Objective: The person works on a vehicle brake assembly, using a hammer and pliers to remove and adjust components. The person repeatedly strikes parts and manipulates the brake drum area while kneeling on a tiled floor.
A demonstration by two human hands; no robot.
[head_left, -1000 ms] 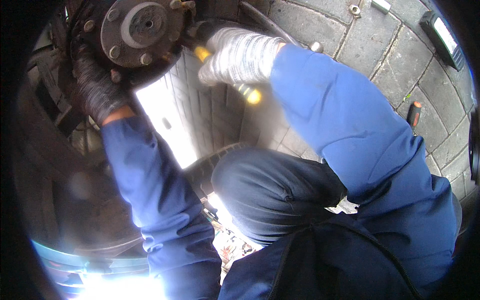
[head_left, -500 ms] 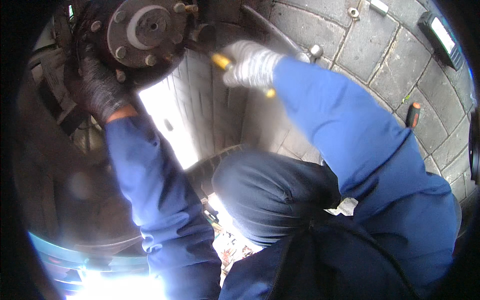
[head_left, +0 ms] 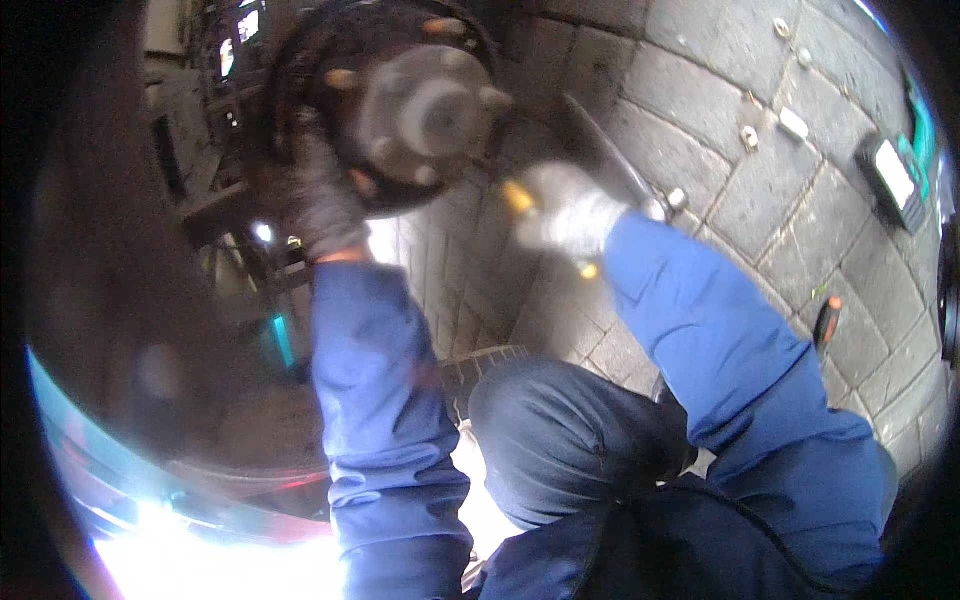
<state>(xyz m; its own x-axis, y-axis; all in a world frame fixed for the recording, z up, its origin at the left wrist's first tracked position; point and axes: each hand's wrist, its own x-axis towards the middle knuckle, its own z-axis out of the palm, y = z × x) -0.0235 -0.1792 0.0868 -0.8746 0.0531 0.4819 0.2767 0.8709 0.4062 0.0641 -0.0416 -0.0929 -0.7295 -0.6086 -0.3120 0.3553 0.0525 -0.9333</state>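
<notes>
Rust-brown metal fills the top of the view: a bare wheel hub (head_left: pixel 425 110), round, with a pale raised centre and short studs standing out around its face, some of them catching the light. Behind it sits a darker ring of metal, and the whole assembly is blurred, so finer detail cannot be made out.

To the left of the hub, the left hand (head_left: pixel 322 200) in a dark glove lies against the dark edge of the assembly, fingers wrapped over it; how firmly it grips I cannot tell. The blue sleeve runs down from the wrist toward the lower edge.

To the right and a little below the hub, the right hand (head_left: pixel 570 212) in a pale grey glove is closed into a fist around a tool with a yellow handle (head_left: pixel 520 197). Yellow shows on both sides of the fist, one end poking out toward the hub and a smaller bit under the heel of the hand. The tool's working end is lost in the blur near the hub's lower right edge.

Just beyond the right fist a long dark bar (head_left: pixel 610 160) slants across the grey paving stones (head_left: pixel 760 190). Well off to the right of that hand, a small tool with an orange tip (head_left: pixel 826 320) lies on the stones, and further out a flat device with a bright panel (head_left: pixel 890 180). The person's bent knee (head_left: pixel 560 440) sits below both hands.
</notes>
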